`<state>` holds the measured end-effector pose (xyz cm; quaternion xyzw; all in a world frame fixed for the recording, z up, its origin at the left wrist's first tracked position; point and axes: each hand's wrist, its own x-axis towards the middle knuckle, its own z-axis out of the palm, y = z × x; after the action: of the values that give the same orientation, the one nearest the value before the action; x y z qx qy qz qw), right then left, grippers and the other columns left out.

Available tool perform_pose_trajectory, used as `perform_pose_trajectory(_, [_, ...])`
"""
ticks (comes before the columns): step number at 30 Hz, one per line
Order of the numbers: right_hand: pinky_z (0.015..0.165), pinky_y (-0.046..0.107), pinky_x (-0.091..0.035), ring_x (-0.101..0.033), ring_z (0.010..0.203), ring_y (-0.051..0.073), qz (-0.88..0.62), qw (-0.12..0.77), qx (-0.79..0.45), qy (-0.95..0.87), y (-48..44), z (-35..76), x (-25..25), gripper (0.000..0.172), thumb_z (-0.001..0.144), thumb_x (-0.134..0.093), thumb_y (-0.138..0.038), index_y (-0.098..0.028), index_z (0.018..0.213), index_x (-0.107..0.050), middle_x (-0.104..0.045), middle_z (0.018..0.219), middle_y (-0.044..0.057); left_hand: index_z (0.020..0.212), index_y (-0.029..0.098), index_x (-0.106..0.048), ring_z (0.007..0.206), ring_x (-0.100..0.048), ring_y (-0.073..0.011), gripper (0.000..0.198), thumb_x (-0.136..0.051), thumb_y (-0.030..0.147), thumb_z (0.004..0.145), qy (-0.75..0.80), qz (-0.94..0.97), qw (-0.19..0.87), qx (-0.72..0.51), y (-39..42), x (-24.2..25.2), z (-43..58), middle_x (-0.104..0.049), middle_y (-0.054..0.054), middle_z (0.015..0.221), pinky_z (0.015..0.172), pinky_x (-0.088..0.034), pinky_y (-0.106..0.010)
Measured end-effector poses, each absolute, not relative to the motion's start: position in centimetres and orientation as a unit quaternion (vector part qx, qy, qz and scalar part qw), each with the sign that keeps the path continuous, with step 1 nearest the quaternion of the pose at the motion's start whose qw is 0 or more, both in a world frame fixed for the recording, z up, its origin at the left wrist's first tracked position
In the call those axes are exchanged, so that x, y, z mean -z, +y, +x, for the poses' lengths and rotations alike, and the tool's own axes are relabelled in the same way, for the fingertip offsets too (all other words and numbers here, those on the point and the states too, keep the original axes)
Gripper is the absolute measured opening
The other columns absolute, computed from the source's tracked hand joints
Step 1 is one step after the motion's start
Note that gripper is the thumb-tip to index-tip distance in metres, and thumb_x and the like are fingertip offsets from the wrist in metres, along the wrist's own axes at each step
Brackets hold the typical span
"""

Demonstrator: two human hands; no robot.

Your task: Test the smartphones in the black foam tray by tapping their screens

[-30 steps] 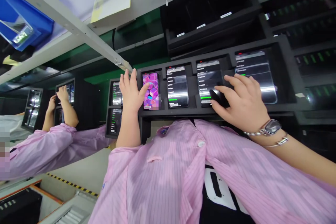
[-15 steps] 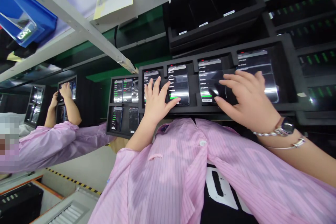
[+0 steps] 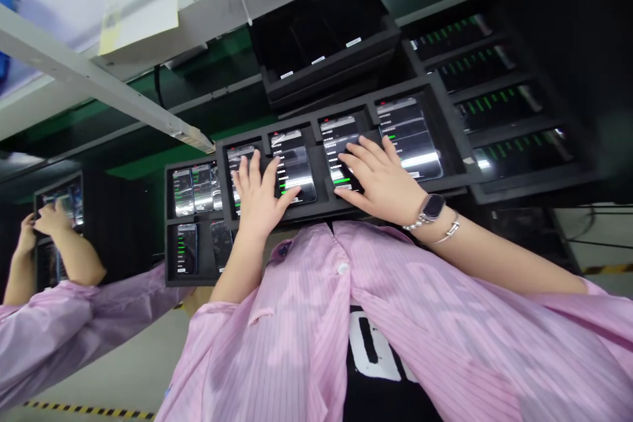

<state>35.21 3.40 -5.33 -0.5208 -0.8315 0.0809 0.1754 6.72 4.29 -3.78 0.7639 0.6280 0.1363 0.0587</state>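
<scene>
In front of me lies a black compartment tray with several lit smartphones in its slots. My left hand rests with fingers spread over the leftmost phone. Its thumb reaches onto the second phone, whose screen shows lines of text and a green bar. Over the third phone my right hand is spread, with its fingers on or just above the glass. Partly behind that hand, the fourth phone shows a bright reflection. Neither hand grips anything; exact fingertip contact cannot be made out.
At the left a second tray holds several phones. To the right, another tray holds phones with green bars. Stacked black trays stand behind. A grey metal bar slants at upper left. A co-worker's hands work far left.
The view has swung right, so everything sits further left. My right hand has moved closer over the third phone, uncovering more of the fourth. My left hand stays over the leftmost phones.
</scene>
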Motion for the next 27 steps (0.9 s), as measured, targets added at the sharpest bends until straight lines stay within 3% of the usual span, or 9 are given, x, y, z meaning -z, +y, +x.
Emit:
perform_pose_trajectory(6, [0.123,0.071,-0.022,-0.041,0.149,0.043,-0.599,0.188,-0.06,-0.776,3.0,41.5,5.2,0.063,0.098,-0.051,-0.056,-0.014,0.145,-0.054,-0.056,0.151,0.022,0.155,0.019,-0.047,0.159,-0.027,-0.0383,0.085,-0.055,0.075,0.092,0.661,0.712,0.027,-0.234,2.6,3.3,1.1,-0.037,-0.021,0.166,0.129,-0.02,-0.06])
perform_pose_trajectory(13, [0.122,0.064,-0.031,-0.047,0.145,0.04,-0.648,0.19,0.012,-0.737,2.2,42.5,7.0,0.063,0.098,-0.039,-0.055,-0.011,0.137,-0.061,-0.062,0.143,0.023,0.156,0.018,-0.041,0.155,-0.037,-0.0377,0.089,-0.052,0.078,0.092,0.711,0.671,0.115,-0.176,1.8,5.2,0.1,-0.033,-0.026,0.168,0.117,-0.044,-0.055])
perform_pose_trajectory(17, [0.119,0.062,-0.037,-0.049,0.143,0.042,-0.643,0.206,0.022,-0.737,2.0,42.2,7.3,0.075,0.097,-0.031,-0.065,-0.009,0.137,-0.062,-0.062,0.142,0.024,0.157,0.019,-0.039,0.158,-0.034,-0.0373,0.088,-0.053,0.078,0.092,0.722,0.661,0.116,-0.17,1.8,5.1,0.5,-0.032,-0.024,0.169,0.119,-0.043,-0.056])
perform_pose_trajectory(24, [0.116,0.056,-0.043,-0.054,0.14,0.04,-0.638,0.223,0.04,-0.736,2.7,43.3,8.9,0.07,0.095,-0.042,-0.061,-0.009,0.138,-0.061,-0.065,0.136,0.025,0.165,0.023,-0.019,0.155,-0.04,-0.0325,0.098,-0.058,0.076,0.091,0.695,0.667,0.114,-0.242,1.9,5.6,0.1,-0.035,-0.021,0.168,0.123,-0.04,-0.051])
perform_pose_trajectory(27, [0.114,0.058,-0.045,-0.056,0.137,0.041,-0.637,0.245,0.044,-0.73,2.9,43.7,9.6,0.075,0.093,-0.041,-0.067,-0.011,0.136,-0.063,-0.066,0.136,0.025,0.164,0.024,-0.025,0.155,-0.04,-0.0321,0.094,-0.058,0.074,0.092,0.704,0.662,0.113,-0.231,1.8,5.3,0.4,-0.038,-0.019,0.167,0.121,-0.043,-0.05])
